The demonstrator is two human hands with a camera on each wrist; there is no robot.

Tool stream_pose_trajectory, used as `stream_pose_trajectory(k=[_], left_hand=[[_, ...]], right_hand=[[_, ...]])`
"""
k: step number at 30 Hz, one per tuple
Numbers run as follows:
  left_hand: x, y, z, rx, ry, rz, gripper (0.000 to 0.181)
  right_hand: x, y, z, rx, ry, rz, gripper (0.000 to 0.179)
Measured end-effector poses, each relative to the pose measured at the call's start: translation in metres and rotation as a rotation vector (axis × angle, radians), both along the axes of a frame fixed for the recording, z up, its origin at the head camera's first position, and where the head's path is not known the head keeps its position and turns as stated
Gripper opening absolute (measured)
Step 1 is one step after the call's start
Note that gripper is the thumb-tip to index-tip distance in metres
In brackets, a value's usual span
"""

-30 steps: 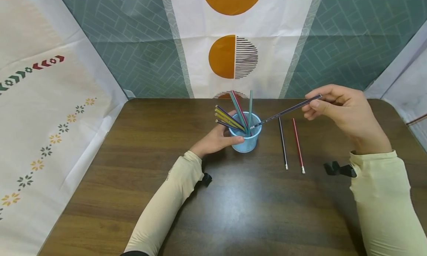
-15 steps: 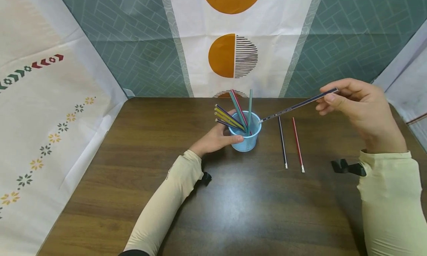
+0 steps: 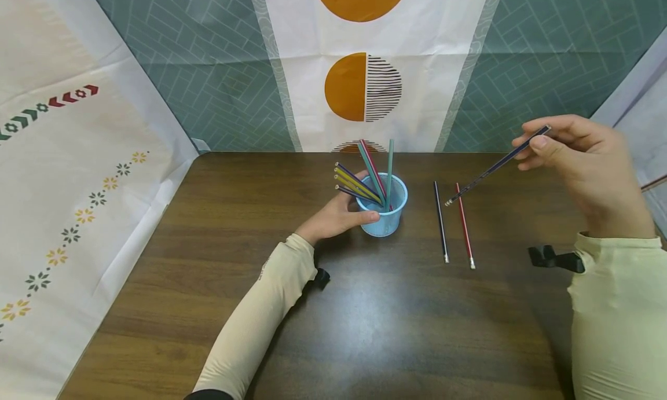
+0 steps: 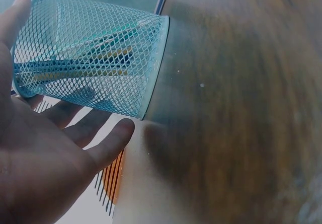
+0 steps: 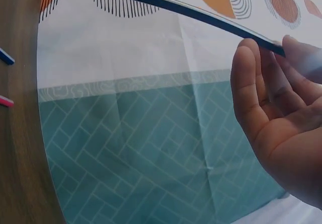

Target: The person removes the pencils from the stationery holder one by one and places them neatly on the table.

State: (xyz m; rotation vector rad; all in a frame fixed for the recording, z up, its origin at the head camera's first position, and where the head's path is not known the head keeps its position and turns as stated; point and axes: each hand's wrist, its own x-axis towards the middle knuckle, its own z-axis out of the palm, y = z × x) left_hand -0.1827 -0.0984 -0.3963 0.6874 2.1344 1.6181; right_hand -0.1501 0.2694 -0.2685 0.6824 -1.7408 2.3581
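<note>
My left hand [image 3: 337,217] holds a light blue mesh pencil cup [image 3: 383,225] from its left side, thumb at the front near the rim. Inside the cup, several pencils lean: yellow and dark ones to the left, teal [image 3: 391,168] and red ones more upright. The left wrist view shows the mesh cup [image 4: 95,53] against the curled palm. At the right, my right hand [image 3: 589,162] pinches a dark blue pencil [image 3: 495,167] near its upper end between thumb and fingers. That pencil slants down to the left, its lower tip above the red pencil [image 3: 465,226] on the table.
A second dark pencil [image 3: 440,223] lies on the brown wooden table [image 3: 234,215], left of the red one and roughly parallel to it. A patterned green and white cloth [image 3: 224,70] hangs behind the table's back edge. A white printed cloth [image 3: 78,174] borders the left side.
My right hand has moved right and slightly up, drawing the dark blue pencil out of the cup and away from it. The left hand and cup have stayed in place.
</note>
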Motion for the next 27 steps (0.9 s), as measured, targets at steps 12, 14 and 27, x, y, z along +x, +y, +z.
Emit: stream_pose_trajectory(k=[12,14,27], left_hand=[[0.014,0.002,0.028,0.013,-0.018,-0.013,0.086],[0.015,0.002,0.029,0.014,-0.016,-0.013,0.086],[0.003,0.000,0.004,0.012,0.006,-0.006,0.089]], right_hand=[[-0.008,0.009,-0.006,-0.069,0.002,-0.054,0.040],[-0.011,0.009,-0.009,-0.033,-0.004,-0.089,0.040],[-0.029,0.022,-0.033,0.147,-0.162,-0.185,0.026]])
